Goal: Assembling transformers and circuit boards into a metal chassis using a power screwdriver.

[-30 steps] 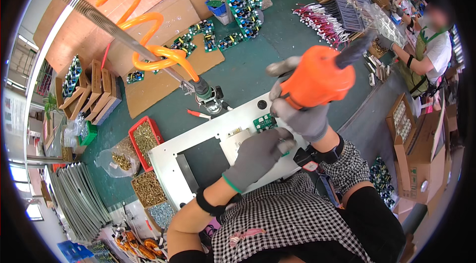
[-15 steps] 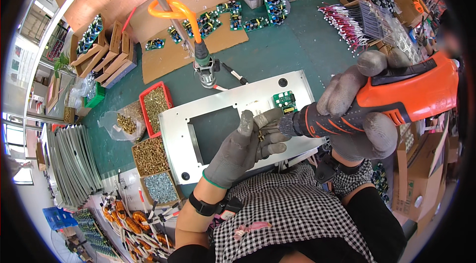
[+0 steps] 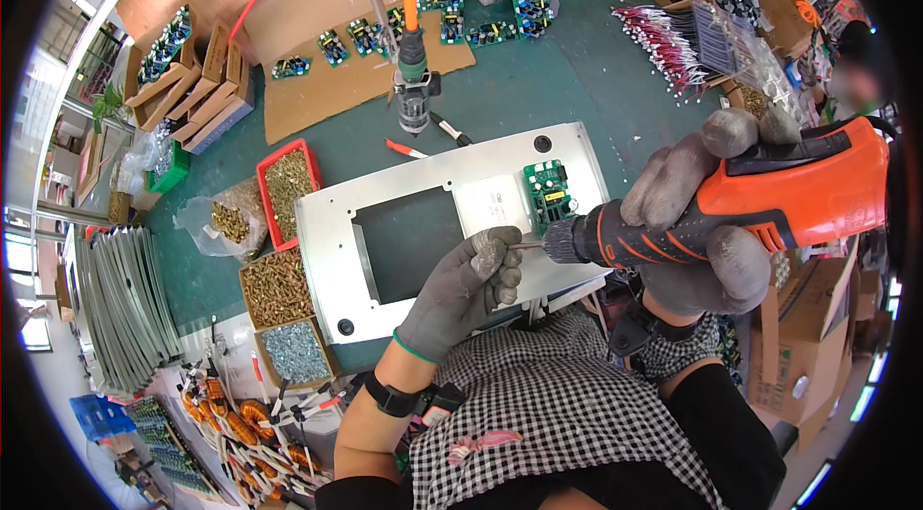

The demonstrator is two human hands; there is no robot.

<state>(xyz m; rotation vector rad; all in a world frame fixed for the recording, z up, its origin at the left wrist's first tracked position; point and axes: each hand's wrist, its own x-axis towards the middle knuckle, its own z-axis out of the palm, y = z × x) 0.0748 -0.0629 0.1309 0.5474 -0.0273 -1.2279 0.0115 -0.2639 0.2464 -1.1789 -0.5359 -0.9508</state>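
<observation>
My right hand (image 3: 707, 222), in a grey glove, grips an orange and black power screwdriver (image 3: 760, 207) held sideways, its tip pointing left. My gloved left hand (image 3: 466, 289) pinches at the bit tip (image 3: 527, 245), fingers closed around something small that I cannot make out. Below them lies a white metal panel (image 3: 336, 222) with a rectangular cut-out, and a green circuit board (image 3: 548, 191) sits on its right part.
Red tray (image 3: 286, 185) and open boxes of brass screws (image 3: 277, 287) and silver screws (image 3: 293, 351) stand left of the panel. A hanging pneumatic driver (image 3: 415, 97) on an orange coiled hose dangles above. Stacked metal panels (image 3: 120, 303) at left. Another person (image 3: 856, 77) sits far right.
The screwdriver has swung from upright over the board to lying sideways near my chest. My left hand has come off the panel and closed on the bit tip.
</observation>
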